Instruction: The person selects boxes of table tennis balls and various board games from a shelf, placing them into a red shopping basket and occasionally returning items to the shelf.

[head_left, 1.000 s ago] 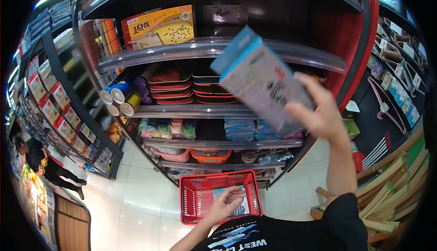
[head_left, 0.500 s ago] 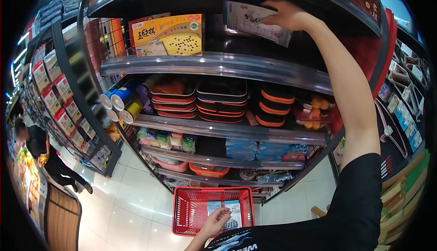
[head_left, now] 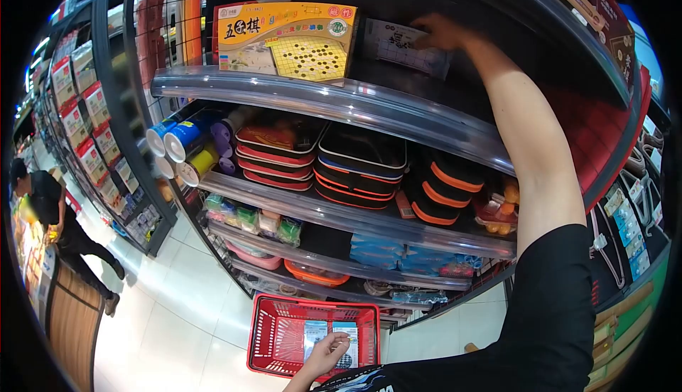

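My right hand (head_left: 444, 33) reaches deep onto the upper shelf (head_left: 320, 104), its fingers closed on the right edge of a pale boxed board game (head_left: 401, 45). That box stands in shadow toward the back of the shelf. Beside it on the left is a yellow board game box (head_left: 288, 42) with a printed grid and black pieces. Low in the view, my left hand (head_left: 328, 353) is over a red shopping basket (head_left: 259, 335), with its fingers curled; whether they grip anything is hidden. Two flat packages (head_left: 346, 339) lie in the basket.
Lower shelves hold stacked black cases with orange and red edges (head_left: 362, 164), blue and yellow tubes (head_left: 192, 136) and blue packets (head_left: 376, 250). A person (head_left: 60, 221) in dark clothes stands at the far left. Wooden slats (head_left: 625, 321) and hanging goods are at the right.
My right hand has moved deeper into the upper shelf with the pale box, now in shadow. The view has shifted, and the shelf looks closer. My left hand remains over the basket.
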`<state>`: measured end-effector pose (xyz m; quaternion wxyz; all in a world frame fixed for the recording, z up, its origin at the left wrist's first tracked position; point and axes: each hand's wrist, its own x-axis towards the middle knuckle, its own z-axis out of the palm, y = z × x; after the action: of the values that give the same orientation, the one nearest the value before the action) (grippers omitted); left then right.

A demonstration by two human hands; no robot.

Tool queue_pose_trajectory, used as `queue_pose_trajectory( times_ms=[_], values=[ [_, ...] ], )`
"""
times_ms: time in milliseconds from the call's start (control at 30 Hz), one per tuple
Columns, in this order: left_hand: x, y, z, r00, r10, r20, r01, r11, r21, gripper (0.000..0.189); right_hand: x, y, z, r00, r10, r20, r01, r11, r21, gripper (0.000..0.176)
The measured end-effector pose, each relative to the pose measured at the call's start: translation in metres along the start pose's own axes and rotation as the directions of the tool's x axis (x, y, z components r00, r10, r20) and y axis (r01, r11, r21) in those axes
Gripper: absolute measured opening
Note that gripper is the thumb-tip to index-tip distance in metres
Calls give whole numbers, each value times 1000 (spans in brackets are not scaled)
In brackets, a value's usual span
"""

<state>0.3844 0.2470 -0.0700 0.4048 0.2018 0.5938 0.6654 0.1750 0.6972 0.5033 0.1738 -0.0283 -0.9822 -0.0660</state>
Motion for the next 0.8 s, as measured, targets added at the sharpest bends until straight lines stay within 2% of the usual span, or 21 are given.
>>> queue_pose_trajectory(
  times_ms=[133, 233, 300, 400, 500, 633, 700, 800],
  values=[
    [8, 4, -3, 999, -18, 30, 16, 996, 86, 36, 4, -5, 3, 999, 7, -37, -12, 990, -141, 59],
    [13, 3, -7, 999, -20, 37, 15, 993, 120, 37, 9, -8, 7, 995, 94, -19, -96, 975, -199, 64],
    [15, 3, -8, 1000, 1, 6, -1, 994, 107, 34, 9, -11, 12, 983, 163, -78, -179, 944, -276, 55],
    [17, 5, -10, 1000, 18, 2, -18, 993, 119, 34, 8, -19, 17, 970, 206, -130, -241, 888, -391, 56],
    [18, -2, -13, 1000, 11, 21, -13, 995, 96, 35, 5, -25, 20, 954, 271, -130, -301, 851, -431, 51],
    [18, -7, -12, 1000, 10, 16, -11, 996, 92, 33, 4, -28, 24, 946, 284, -156, -324, 836, -443, 52],
    [18, -9, -12, 1000, 3, 19, -6, 992, 124, 32, 4, -33, 20, 952, 297, -75, -290, 795, -533, 61],
    [16, -8, -11, 1000, 5, 22, -7, 994, 105, 31, -3, -44, 15, 947, 312, -76, -307, 814, -493, 60]
  ],
)
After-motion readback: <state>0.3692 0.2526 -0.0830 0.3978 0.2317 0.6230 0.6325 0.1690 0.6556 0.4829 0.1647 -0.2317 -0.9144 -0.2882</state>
